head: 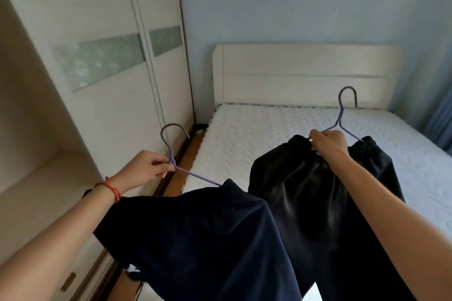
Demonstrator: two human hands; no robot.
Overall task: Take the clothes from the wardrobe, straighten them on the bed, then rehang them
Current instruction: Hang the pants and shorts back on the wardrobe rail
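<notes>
My left hand (146, 168) pinches the neck of a purple wire hanger (171, 144) that carries a dark navy garment (195, 239), hanging low in front of me. My right hand (329, 142) grips a second purple hanger (342, 110) together with the elastic waistband of black trousers (305, 203), held above the bed's near part. The bed (269, 129) has a bare white quilted mattress. The wardrobe (97, 68) stands on the left, with an open compartment (31, 129) at the near left.
A cream headboard (305, 76) stands against the pale blue wall. A narrow strip of wooden floor (186, 166) runs between wardrobe and bed. Blue curtains (440, 124) hang at the far right. A drawer with a handle (68, 281) sits at the lower left.
</notes>
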